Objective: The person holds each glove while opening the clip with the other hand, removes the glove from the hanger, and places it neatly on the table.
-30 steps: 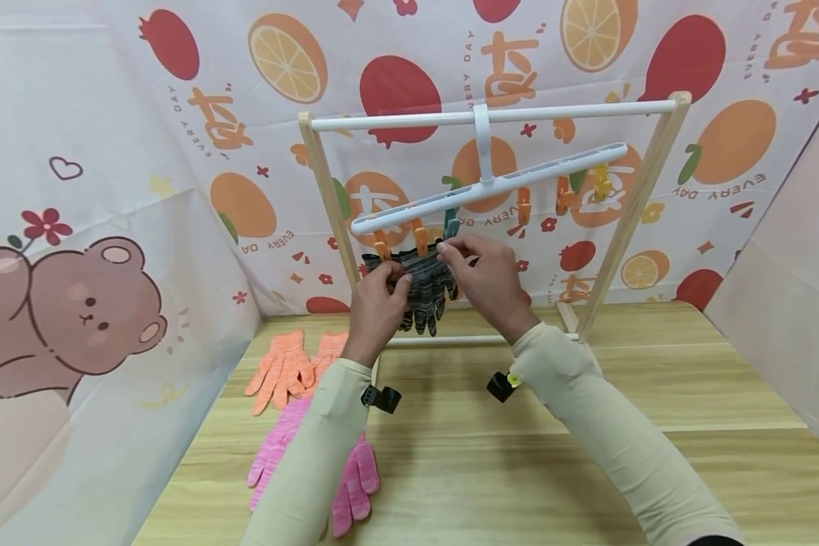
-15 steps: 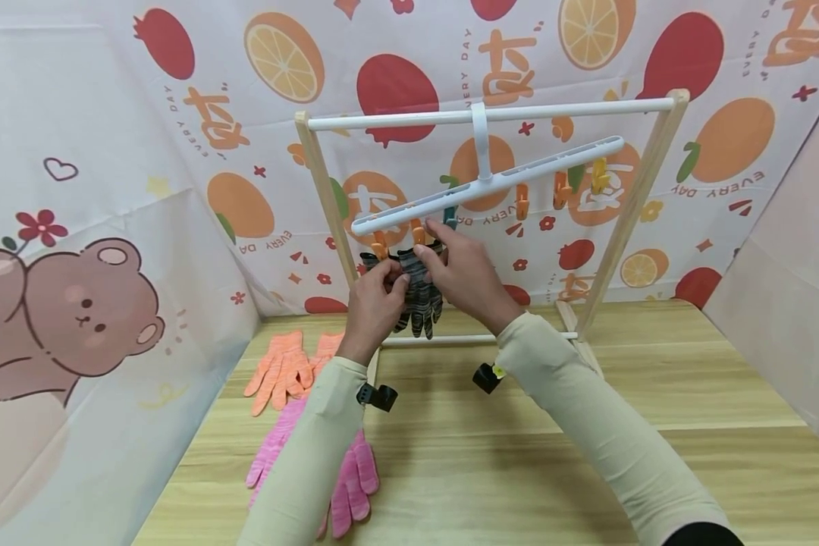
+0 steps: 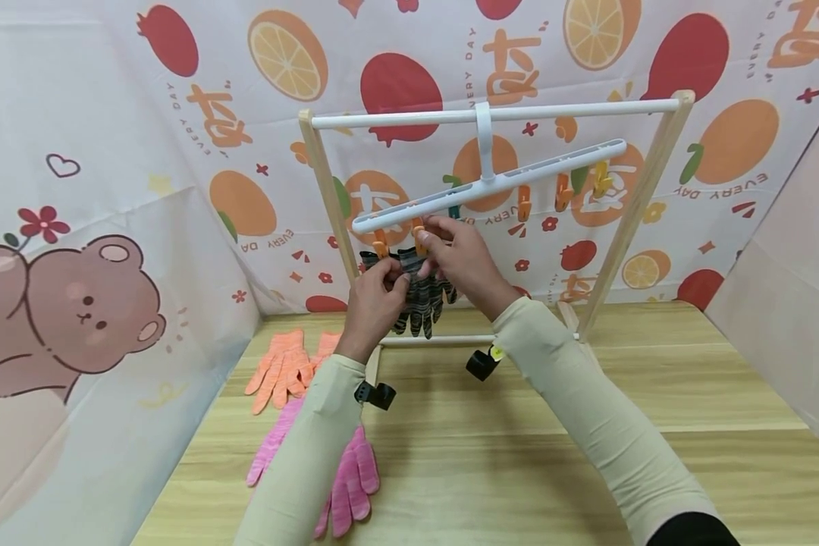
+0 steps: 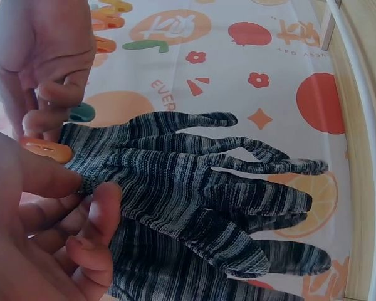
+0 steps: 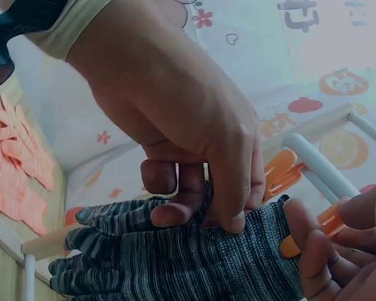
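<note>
A dark grey striped knit glove hangs fingers down below the left half of a white hanger. My left hand pinches its cuff between thumb and fingers. An orange clothespin bites the cuff edge, and my right hand grips this clothespin with thumb and fingertips. Behind lies a second striped glove, under another orange clothespin. The teal clothespin is mostly hidden by my right hand in the head view.
The hanger tilts, its left end low, on the top bar of a wooden rack. Two orange clothespins and a yellow clothespin dangle at right. Orange gloves and pink gloves lie on the table's left side.
My right hand has moved left, from the cuff's right edge by the teal clothespin to the orange clothespin it now grips. My left hand stays at the cuff.
</note>
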`<action>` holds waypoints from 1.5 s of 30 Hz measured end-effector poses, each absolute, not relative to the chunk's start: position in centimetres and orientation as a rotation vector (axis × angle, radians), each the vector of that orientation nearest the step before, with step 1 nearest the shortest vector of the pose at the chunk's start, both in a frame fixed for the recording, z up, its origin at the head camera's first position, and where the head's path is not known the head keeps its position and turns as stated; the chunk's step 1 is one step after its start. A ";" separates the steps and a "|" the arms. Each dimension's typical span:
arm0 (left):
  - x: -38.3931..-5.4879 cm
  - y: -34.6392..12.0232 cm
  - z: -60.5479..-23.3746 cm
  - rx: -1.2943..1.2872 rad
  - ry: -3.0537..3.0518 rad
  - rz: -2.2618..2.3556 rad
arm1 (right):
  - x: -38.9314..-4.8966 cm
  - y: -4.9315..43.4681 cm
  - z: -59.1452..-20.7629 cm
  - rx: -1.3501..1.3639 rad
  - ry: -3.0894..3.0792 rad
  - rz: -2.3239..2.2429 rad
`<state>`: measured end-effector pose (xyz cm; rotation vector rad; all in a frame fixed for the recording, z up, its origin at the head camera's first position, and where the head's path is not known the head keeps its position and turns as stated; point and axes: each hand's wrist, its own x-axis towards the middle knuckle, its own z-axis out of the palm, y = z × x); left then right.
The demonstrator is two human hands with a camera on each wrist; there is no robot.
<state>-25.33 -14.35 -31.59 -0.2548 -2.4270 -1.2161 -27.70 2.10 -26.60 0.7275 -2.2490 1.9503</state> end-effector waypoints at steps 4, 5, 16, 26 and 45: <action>-25.5 -14.2 -31.5 -0.270 -2.404 -1.248 | -27.8 2.1 -26.5 0.722 -2.198 2.054; -25.5 -14.1 -31.5 -0.275 -2.396 -1.258 | -27.8 2.1 -26.4 0.723 -2.194 2.067; -25.5 -13.9 -31.3 -0.283 -2.370 -1.247 | -28.1 2.2 -26.2 0.762 -2.177 2.142; -25.3 -14.3 -31.1 -0.295 -2.381 -1.279 | -28.2 2.2 -26.3 0.726 -2.118 2.162; -25.0 -15.0 -31.8 -0.318 -2.407 -1.255 | -28.0 1.9 -26.4 0.646 -2.067 2.141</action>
